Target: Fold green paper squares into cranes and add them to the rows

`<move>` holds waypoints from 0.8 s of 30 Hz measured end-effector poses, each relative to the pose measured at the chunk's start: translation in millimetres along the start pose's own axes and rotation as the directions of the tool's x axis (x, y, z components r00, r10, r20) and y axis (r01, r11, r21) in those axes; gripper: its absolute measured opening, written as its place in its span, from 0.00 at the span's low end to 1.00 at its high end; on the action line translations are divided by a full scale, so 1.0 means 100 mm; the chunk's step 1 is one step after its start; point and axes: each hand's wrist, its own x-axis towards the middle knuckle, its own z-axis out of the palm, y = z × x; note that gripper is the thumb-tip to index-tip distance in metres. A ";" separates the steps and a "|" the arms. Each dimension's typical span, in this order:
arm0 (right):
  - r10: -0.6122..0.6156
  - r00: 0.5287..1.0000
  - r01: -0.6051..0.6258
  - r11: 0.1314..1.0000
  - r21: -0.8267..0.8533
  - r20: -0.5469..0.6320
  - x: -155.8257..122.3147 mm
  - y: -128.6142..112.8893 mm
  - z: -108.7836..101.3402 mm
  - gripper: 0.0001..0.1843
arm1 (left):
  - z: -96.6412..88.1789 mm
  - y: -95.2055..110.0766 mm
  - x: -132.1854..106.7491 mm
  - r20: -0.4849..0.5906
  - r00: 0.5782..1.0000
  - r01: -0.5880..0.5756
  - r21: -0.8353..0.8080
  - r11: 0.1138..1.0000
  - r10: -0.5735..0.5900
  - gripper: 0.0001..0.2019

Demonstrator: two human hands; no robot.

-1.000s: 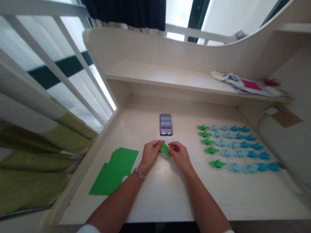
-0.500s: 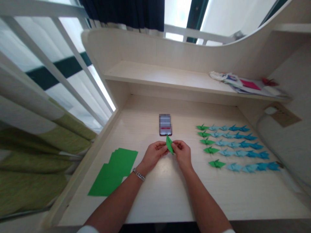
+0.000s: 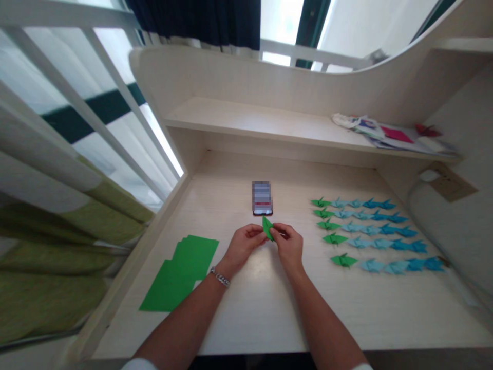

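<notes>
Both hands pinch a small piece of folded green origami paper (image 3: 267, 227) above the middle of the desk. My left hand (image 3: 243, 244), with a chain bracelet at the wrist, grips its left side between thumb and fingers. My right hand (image 3: 289, 244) holds its right side, thumb and index finger closed on it. The piece is narrow with a pointed upper tip; its lower part is partly hidden by the fingers. Just beyond it lies a phone (image 3: 262, 198) with a blurred screen.
Green paper sheets (image 3: 185, 267) lie overlapping on the left of the desk. On the right stand several rows of folded paper cranes (image 3: 372, 229), green to blue. A shelf (image 3: 246, 117) with papers (image 3: 396, 134) runs above the back. A cable (image 3: 414, 195) hangs at the right wall.
The folded green paper is turned slightly and its lower point is now more covered by my right fingers. The hands have barely moved.
</notes>
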 end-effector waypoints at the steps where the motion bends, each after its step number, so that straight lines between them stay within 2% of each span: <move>1: -0.001 1.000 0.001 1.000 0.000 -0.002 0.00 0.00 0.00 0.13 | 0.00 0.00 0.00 -0.003 1.000 -0.005 0.017 1.000 0.005 0.13; 6: 0.021 1.000 -0.022 0.999 0.046 0.014 0.00 -0.03 0.01 0.13 | -0.02 -0.01 0.02 -0.014 0.997 -0.076 0.112 0.991 0.078 0.12; 10: 0.031 0.999 -0.033 0.997 0.076 0.033 0.00 -0.03 0.02 0.12 | -0.04 -0.01 0.03 -0.009 0.994 -0.106 0.114 0.988 0.108 0.12; 24: 0.091 0.989 -0.109 0.981 0.159 0.115 0.04 0.01 0.00 0.15 | 0.01 0.05 0.00 -0.024 1.000 0.010 -0.070 0.998 -0.012 0.13</move>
